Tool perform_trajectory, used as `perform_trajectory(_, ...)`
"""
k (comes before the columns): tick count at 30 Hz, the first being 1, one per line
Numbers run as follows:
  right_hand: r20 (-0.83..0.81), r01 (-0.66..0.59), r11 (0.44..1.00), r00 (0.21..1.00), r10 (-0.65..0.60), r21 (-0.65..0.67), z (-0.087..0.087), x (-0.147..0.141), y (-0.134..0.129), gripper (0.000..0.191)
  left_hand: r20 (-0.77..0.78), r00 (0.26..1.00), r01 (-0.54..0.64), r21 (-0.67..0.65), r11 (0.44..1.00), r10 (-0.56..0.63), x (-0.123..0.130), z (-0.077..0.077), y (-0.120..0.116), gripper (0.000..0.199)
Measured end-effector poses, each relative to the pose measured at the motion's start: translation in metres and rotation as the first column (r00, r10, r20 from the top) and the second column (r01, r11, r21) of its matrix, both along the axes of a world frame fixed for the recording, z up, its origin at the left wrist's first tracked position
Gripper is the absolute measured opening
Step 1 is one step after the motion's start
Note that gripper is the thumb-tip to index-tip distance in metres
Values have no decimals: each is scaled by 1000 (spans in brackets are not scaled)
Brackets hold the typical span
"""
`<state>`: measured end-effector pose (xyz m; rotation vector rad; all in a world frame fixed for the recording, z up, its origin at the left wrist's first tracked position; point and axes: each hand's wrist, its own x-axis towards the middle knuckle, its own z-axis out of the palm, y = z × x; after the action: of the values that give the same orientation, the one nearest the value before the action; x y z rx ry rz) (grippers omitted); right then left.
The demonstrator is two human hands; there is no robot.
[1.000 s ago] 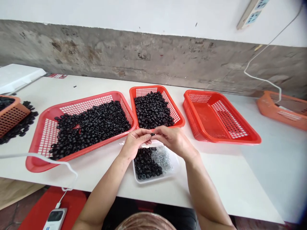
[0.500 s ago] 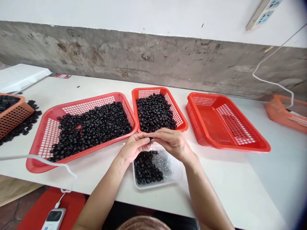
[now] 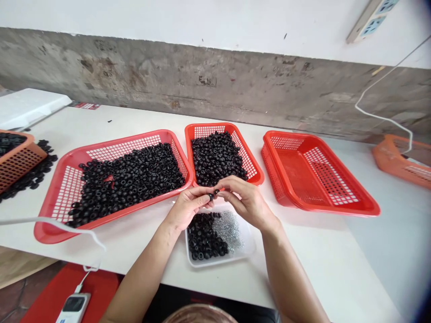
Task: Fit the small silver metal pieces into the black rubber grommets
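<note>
My left hand (image 3: 188, 205) pinches a small round black piece (image 3: 211, 197) between thumb and fingers. Close beside it, my right hand (image 3: 245, 197) pinches another small black piece (image 3: 216, 192) at its fingertips. Both hands are above the far edge of a clear plastic tray (image 3: 220, 263). Black ring-like pieces (image 3: 204, 240) fill the tray's left part, and tiny shiny silvery pieces (image 3: 229, 229) lie in its right part. Behind my hands stands a red basket (image 3: 258, 176) full of black round pieces (image 3: 217, 157).
A larger red basket (image 3: 62, 190) of black pieces stands left. Red baskets (image 3: 336, 207), nested, stand right. An orange basket (image 3: 25, 163) with spilled pieces is at far left, another orange basket (image 3: 409, 166) at far right. A white cable (image 3: 67, 225) crosses the left front.
The pieces at my fingertips, earlier pressed together as one dark spot, now show as two apart. My right hand has shifted slightly and its fingers have opened a little.
</note>
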<state>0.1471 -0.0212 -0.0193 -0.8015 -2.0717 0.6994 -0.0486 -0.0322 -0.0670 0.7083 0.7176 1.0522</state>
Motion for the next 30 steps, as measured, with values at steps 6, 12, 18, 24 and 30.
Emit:
perform_trajectory(6, 93, 2, 1000, 996, -1, -8, 4, -1, -1, 14, -27, 996, -82, 127, 989, 86, 4, 4, -2, 37)
perform_trajectory(12, 214, 25, 999, 976, -33, 39, 3, -2, -3, 14, -43, 995, -82, 143, 986, 89, 5, 5, -4, 37)
perform_trajectory(18, 287, 19, 979, 955, -78, 202, -1, -4, -3, 18, -63, 990, -119, 133, 984, 128, 6, 4, -5, 37)
perform_trajectory(24, 252, 45, 949, 959, -129, 312, -4, -11, -5, 24, -4, 979, -203, 29, 979, 203, 7, 5, -5, 39)
perform_trajectory(30, 251, 146, 872, 924, -289, 467, -9, -24, -7, 22, 81, 985, -152, -42, 987, 155, 5, 4, -4, 42)
